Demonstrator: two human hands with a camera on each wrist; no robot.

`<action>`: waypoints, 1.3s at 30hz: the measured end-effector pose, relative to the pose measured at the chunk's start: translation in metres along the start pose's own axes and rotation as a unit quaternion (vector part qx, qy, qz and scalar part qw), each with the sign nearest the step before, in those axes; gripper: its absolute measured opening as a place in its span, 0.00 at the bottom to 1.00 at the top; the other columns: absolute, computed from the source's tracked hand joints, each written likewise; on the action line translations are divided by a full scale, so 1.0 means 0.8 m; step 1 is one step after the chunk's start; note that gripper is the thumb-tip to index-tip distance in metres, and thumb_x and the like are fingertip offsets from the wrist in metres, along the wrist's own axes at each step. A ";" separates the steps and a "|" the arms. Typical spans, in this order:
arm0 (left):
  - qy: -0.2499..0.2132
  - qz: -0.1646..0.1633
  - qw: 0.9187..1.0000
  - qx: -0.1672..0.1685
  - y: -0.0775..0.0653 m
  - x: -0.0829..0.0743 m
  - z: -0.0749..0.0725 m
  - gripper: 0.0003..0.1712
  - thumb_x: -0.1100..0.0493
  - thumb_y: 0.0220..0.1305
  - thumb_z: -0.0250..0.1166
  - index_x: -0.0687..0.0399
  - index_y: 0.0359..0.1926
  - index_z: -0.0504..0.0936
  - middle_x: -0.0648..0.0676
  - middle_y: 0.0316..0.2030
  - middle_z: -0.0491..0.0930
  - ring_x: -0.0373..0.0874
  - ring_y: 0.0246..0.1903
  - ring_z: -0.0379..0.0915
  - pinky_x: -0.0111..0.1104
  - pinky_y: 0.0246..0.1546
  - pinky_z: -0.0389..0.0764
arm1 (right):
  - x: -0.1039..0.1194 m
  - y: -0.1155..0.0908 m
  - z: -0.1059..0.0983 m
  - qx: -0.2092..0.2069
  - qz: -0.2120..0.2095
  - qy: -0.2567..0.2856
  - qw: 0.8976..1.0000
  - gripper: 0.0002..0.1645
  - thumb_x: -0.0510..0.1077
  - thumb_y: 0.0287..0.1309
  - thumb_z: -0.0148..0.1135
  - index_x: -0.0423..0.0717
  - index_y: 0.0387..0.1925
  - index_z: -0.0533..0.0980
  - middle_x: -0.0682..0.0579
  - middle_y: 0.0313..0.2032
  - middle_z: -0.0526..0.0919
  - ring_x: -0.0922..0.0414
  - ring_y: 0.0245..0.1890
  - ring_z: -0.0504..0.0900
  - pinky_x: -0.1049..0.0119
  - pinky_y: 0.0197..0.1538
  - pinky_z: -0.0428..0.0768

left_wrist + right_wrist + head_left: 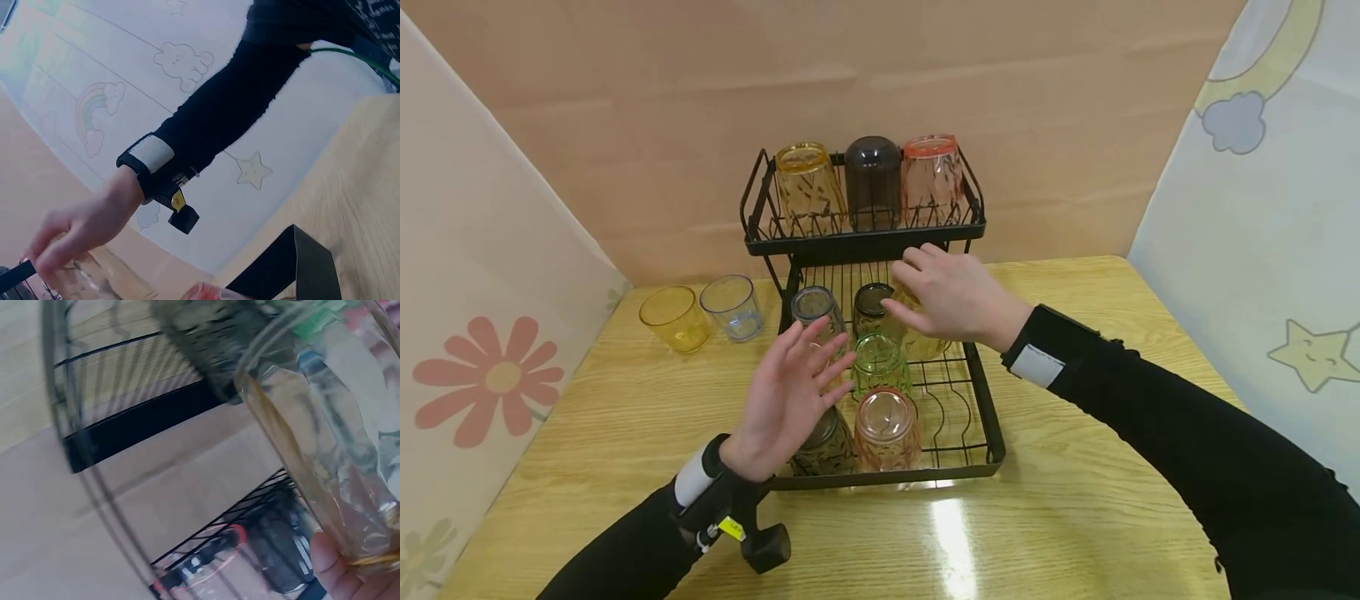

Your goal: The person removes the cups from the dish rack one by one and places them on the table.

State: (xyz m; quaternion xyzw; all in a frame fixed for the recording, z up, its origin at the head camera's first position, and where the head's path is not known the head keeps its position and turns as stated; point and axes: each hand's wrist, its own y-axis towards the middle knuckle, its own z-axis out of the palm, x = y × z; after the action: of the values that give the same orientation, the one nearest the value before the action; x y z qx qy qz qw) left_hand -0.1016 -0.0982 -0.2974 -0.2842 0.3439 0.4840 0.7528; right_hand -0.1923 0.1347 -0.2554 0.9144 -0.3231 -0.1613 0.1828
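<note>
My right hand (pixel 951 292) grips an upside-down pale amber glass (pixel 922 343) at the back right of the lower rack tier (pixel 887 479). In the right wrist view, fingertips (pixel 328 559) touch the amber glass (pixel 312 456) near its base. My left hand (pixel 786 400), palm up with fingers spread, hovers over the tier's left side and holds nothing. Inverted glasses stand around it: green (pixel 880 367), pink (pixel 887 437), dark smoky (pixel 871 304), blue-grey (pixel 812 304) and dark grey (pixel 822 450). Another glass behind the left fingers is mostly hidden.
The upper tier (pixel 865 243) carries inverted amber (pixel 808 179), black (pixel 873 179) and pink-rimmed (pixel 932 179) glasses. Left of the rack, a yellow glass (pixel 676 321) and a clear blue-rimmed glass (pixel 732 308) stand upright on the wooden table (pixel 625 433). Printed cloth walls flank the table.
</note>
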 end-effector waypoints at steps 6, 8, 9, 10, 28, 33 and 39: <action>-0.031 -0.006 0.999 -0.015 0.008 0.003 0.004 0.36 0.40 0.75 0.41 0.50 0.75 0.45 0.62 0.72 0.48 0.59 0.69 0.48 0.50 0.67 0.52 | 0.021 0.006 -0.004 -0.075 -0.001 0.075 0.994 0.16 0.51 0.62 0.59 0.41 0.38 0.77 0.49 0.32 0.76 0.52 0.31 0.73 0.63 0.24 0.74; -0.030 -0.006 0.999 -0.021 0.009 0.004 0.005 0.37 0.39 0.74 0.41 0.51 0.75 0.44 0.61 0.70 0.50 0.59 0.68 0.49 0.51 0.67 0.53 | 0.029 0.008 -0.003 -0.093 0.004 0.105 0.990 0.15 0.50 0.62 0.59 0.40 0.39 0.77 0.48 0.34 0.77 0.53 0.32 0.74 0.63 0.27 0.75; -0.031 -0.006 0.999 -0.023 0.010 0.004 0.006 0.36 0.39 0.74 0.41 0.50 0.74 0.46 0.60 0.69 0.52 0.58 0.67 0.50 0.51 0.67 0.53 | 0.033 0.009 -0.002 -0.102 0.006 0.118 0.988 0.15 0.49 0.62 0.58 0.40 0.39 0.77 0.48 0.35 0.77 0.53 0.33 0.74 0.63 0.28 0.75; -0.029 -0.006 0.999 -0.024 0.010 0.005 0.007 0.36 0.39 0.74 0.41 0.51 0.74 0.47 0.60 0.68 0.54 0.58 0.66 0.52 0.50 0.66 0.54 | 0.037 0.011 0.000 -0.113 0.006 0.132 0.985 0.14 0.48 0.62 0.58 0.40 0.39 0.77 0.48 0.36 0.77 0.53 0.33 0.74 0.63 0.29 0.75; 0.001 0.010 0.997 -0.077 0.017 -0.008 0.009 0.30 0.30 0.70 0.39 0.42 0.53 0.75 0.51 0.51 0.78 0.46 0.52 0.73 0.40 0.49 0.75 | 0.089 0.048 0.026 -0.213 0.006 0.230 0.950 0.14 0.47 0.62 0.54 0.40 0.42 0.76 0.48 0.41 0.78 0.54 0.40 0.76 0.66 0.35 0.77; 0.093 0.000 0.992 -0.085 0.012 -0.020 -0.012 0.29 0.32 0.71 0.39 0.41 0.62 0.64 0.54 0.55 0.74 0.47 0.53 0.73 0.40 0.51 0.73 | 0.086 0.047 0.025 -0.127 -0.032 0.250 0.959 0.20 0.49 0.64 0.59 0.39 0.50 0.73 0.45 0.50 0.76 0.55 0.45 0.76 0.69 0.37 0.77; 0.239 0.002 0.970 -0.046 -0.002 -0.043 -0.051 0.28 0.37 0.74 0.40 0.47 0.64 0.61 0.55 0.55 0.71 0.49 0.51 0.73 0.49 0.54 0.71 | 0.075 0.036 0.015 0.000 -0.094 0.226 0.970 0.35 0.58 0.63 0.61 0.40 0.63 0.67 0.44 0.60 0.71 0.55 0.50 0.77 0.67 0.46 0.78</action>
State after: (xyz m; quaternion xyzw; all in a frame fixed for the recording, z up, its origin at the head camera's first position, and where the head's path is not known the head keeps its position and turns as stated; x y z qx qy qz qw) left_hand -0.1201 -0.1483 -0.2947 -0.4253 0.4917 0.4194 0.6336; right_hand -0.1679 0.0723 -0.2641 0.9534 -0.1862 0.0335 0.2349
